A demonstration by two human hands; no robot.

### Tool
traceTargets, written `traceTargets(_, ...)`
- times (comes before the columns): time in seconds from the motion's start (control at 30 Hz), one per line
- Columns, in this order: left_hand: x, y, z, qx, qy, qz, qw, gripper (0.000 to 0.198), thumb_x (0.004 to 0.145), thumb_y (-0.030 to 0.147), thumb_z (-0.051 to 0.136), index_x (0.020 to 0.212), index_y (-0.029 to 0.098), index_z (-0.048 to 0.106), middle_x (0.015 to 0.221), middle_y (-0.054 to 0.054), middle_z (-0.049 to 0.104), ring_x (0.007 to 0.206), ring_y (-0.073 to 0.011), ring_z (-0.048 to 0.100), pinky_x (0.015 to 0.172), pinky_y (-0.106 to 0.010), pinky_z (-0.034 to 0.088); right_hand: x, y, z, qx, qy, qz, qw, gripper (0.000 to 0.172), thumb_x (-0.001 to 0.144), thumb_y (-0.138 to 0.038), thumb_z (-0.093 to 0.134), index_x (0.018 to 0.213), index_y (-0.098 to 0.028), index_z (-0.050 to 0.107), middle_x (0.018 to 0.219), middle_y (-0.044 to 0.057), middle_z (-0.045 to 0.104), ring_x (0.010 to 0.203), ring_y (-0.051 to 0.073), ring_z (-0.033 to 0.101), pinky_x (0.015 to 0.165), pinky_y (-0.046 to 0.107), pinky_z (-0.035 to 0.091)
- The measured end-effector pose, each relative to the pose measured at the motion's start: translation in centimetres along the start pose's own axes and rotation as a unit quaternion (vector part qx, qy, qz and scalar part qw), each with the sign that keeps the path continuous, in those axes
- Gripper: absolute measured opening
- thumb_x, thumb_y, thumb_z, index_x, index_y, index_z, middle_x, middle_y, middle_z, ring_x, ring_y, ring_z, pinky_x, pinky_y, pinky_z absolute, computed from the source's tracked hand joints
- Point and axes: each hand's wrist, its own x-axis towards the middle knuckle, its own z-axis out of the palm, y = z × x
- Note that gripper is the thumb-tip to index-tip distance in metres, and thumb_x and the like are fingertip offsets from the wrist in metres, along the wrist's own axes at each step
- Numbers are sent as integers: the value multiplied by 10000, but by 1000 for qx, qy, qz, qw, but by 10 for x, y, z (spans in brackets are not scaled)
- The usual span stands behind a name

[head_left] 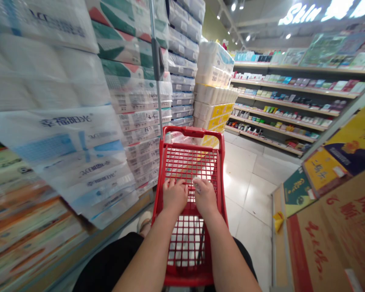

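A red plastic shopping cart (191, 140) stands in front of me in a store aisle. My left hand (174, 195) and my right hand (205, 195) rest side by side on its near handle, fingers curled over the bar. The cart's mesh basket shows nothing inside. My forearms reach down the middle of the view.
Tall stacks of wrapped toilet paper packs (79, 121) line the left side, close to the cart. More paper packs (214, 77) stand ahead. Cardboard boxes (331, 211) crowd the right. Shelves of small goods (292, 105) run along the far right. The tiled floor (249, 178) stretches ahead on the right.
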Motion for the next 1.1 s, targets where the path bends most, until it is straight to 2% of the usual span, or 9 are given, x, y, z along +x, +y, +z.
traceTargets(0.07, 0, 1, -1, 0, -6, -3, 1000, 316, 919, 294, 426, 844, 251, 730, 1136, -8, 694, 1079, -256, 538, 1040, -486, 295, 0, 0, 1, 27, -27, -23, 999, 487, 697, 28, 496, 1041, -263, 682, 1035, 30, 632, 977, 182, 563, 875, 304, 464)
traceTargets(0.2, 0, 1, -1, -1, 3, -1, 1000, 320, 920, 297, 425, 838, 243, 729, 1138, -7, 692, 1083, -262, 537, 1049, -492, 285, 0, -5, -2, -8, 29, 30, 999, 476, 700, 20, 504, 1050, -253, 676, 1015, 42, 627, 960, 197, 559, 860, 322, 459)
traceTargets(0.37, 1, -1, 1, -5, -6, 2, 1000, 316, 913, 274, 427, 836, 257, 733, 1116, -7, 699, 1067, -257, 541, 1028, -489, 311, -1, -14, -6, 36, -68, 32, 997, 272, 702, -28, 570, 829, -235, 694, 845, 11, 598, 765, 150, 569, 706, 250, 460)
traceTargets(0.5, 1, -2, 2, -2, 4, 0, 1000, 322, 915, 293, 426, 842, 252, 737, 1127, -8, 695, 1061, -246, 543, 1048, -483, 301, 0, -13, -6, -36, 14, 74, 997, 176, 739, -73, 584, 805, -211, 672, 859, 34, 600, 805, 174, 559, 723, 274, 443)
traceTargets(0.67, 1, -2, 2, 7, 2, 6, 1000, 335, 919, 287, 418, 825, 255, 737, 1118, -2, 699, 1042, -251, 543, 1027, -488, 316, 0, -11, -5, -2, -52, 39, 998, 177, 732, -59, 577, 750, -217, 654, 813, 11, 584, 733, 148, 550, 677, 249, 432)
traceTargets(0.83, 2, -3, 1, 6, 6, 9, 1000, 343, 920, 289, 413, 812, 245, 736, 1135, -8, 692, 1046, -249, 547, 1035, -487, 308, 1, -11, -8, -44, 36, 60, 997, 229, 745, -56, 553, 860, -220, 663, 922, 43, 620, 887, 203, 549, 776, 305, 441)
traceTargets(0.97, 3, -2, -1, -6, -2, 1, 1000, 318, 915, 282, 423, 853, 256, 734, 1108, -16, 699, 1051, -252, 548, 1028, -490, 312, 0, -12, -6, 17, -47, -5, 999, 313, 724, -23, 543, 895, -246, 680, 924, 15, 627, 886, 177, 567, 796, 282, 453)
traceTargets(1.0, 3, -2, -1, -7, -2, 0, 1000, 315, 915, 283, 425, 859, 257, 733, 1105, -16, 699, 1052, -253, 548, 1030, -489, 309, 1, -12, -6, 23, -48, -7, 999, 318, 727, -20, 539, 898, -247, 682, 921, 14, 626, 882, 173, 569, 796, 278, 455)
traceTargets(1.1, 3, -2, 1, -5, 2, 3, 1000, 319, 918, 290, 424, 851, 252, 733, 1120, -16, 695, 1049, -249, 550, 1043, -487, 292, 3, -7, -7, -2, 24, 35, 999, 358, 725, -6, 518, 947, -236, 677, 949, 30, 623, 904, 185, 555, 813, 293, 451)
